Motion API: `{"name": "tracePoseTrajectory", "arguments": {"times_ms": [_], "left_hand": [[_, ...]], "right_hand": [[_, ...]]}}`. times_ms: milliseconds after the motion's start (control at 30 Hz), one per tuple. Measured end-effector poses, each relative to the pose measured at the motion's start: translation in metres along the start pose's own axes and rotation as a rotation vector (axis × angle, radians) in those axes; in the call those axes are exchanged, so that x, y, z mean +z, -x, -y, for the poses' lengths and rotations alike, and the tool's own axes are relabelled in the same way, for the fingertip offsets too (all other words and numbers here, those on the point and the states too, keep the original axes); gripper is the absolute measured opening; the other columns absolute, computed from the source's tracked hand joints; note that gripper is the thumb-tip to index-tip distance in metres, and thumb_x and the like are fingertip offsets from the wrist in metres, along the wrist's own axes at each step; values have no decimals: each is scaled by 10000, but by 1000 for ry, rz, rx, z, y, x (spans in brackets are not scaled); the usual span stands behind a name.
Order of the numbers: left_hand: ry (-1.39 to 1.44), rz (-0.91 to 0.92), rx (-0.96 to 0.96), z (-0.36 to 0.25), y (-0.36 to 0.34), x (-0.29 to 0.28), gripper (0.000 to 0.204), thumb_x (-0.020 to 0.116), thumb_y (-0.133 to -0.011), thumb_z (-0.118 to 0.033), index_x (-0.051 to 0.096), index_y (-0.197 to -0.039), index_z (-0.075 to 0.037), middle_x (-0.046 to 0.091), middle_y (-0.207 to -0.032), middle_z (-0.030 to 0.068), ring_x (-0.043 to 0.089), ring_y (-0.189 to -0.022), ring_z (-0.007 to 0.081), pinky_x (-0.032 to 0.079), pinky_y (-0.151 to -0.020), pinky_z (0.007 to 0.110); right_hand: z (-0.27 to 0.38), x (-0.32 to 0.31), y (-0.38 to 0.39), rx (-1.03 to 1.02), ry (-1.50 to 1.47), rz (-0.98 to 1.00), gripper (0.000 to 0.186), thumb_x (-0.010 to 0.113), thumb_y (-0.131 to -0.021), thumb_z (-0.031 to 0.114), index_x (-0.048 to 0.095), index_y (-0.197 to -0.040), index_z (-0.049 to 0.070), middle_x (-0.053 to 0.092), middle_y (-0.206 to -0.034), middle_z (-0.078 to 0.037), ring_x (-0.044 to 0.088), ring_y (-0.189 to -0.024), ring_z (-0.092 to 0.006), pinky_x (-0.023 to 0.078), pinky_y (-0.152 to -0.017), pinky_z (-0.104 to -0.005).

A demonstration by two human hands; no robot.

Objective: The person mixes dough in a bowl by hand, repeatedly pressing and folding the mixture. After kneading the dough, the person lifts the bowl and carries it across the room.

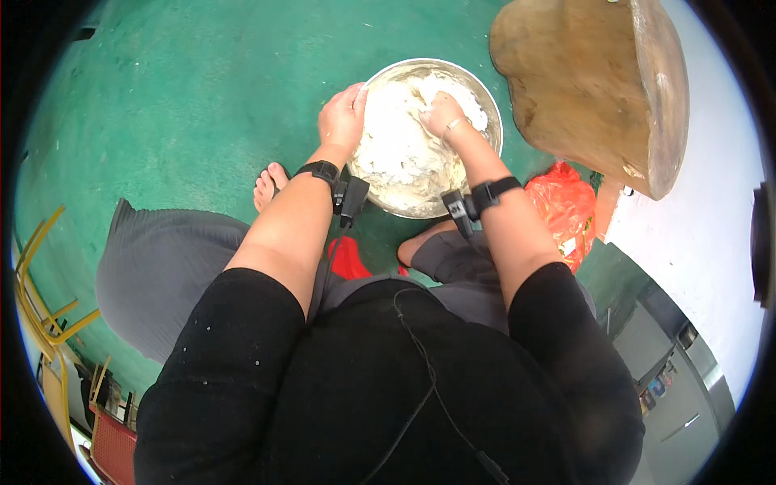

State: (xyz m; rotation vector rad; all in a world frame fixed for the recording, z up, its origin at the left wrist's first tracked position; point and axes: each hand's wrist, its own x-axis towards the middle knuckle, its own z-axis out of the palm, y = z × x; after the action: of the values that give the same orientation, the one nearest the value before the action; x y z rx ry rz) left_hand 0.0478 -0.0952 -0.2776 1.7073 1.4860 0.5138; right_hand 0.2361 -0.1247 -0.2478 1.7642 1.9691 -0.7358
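Note:
A round metal basin (495, 121) stands on the floor between my feet, holding a white, floury mass of dough (396, 133) that looks lumpy and partly wet. My left hand (343, 118) is closed on the basin's left rim, its thumb near the edge and its other fingers partly hidden outside the wall. Inside the basin, toward the right, my right hand (441, 115) is curled and pressed into the dough. Its fingertips are sunk out of sight in the white mass. Some dough is smeared along the basin's inner wall.
Beyond the basin to the right, a large brown wooden slab (578, 77) leans by a white wall (707, 162). A red plastic bag (563, 206) lies below it. Yellow chair legs (40, 242) stand at far left. A grey cabinet (683, 412) is at lower right; the floor (218, 89) is green.

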Motion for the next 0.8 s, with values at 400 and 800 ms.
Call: {"name": "tracePoseTrajectory", "arguments": {"times_ms": [400, 800], "left_hand": [[138, 5, -11, 0, -3, 5, 305, 483, -852, -328, 628, -985, -95, 615, -961, 135, 581, -885, 297, 458, -771, 357], [108, 14, 9, 2, -6, 8, 316, 474, -858, -345, 628, -995, -106, 617, -953, 137, 582, -886, 297, 459, -775, 361]], "right_hand": [[48, 2, -50, 33, -246, 278, 425, 563, -713, 331, 611, -1033, 56, 592, -1069, -139, 566, -993, -262, 436, -848, -352], [33, -29, 71, 133, -126, 159, 286, 624, -673, 255, 624, -907, 91, 628, -932, -112, 593, -894, -265, 465, -776, -370]]}}
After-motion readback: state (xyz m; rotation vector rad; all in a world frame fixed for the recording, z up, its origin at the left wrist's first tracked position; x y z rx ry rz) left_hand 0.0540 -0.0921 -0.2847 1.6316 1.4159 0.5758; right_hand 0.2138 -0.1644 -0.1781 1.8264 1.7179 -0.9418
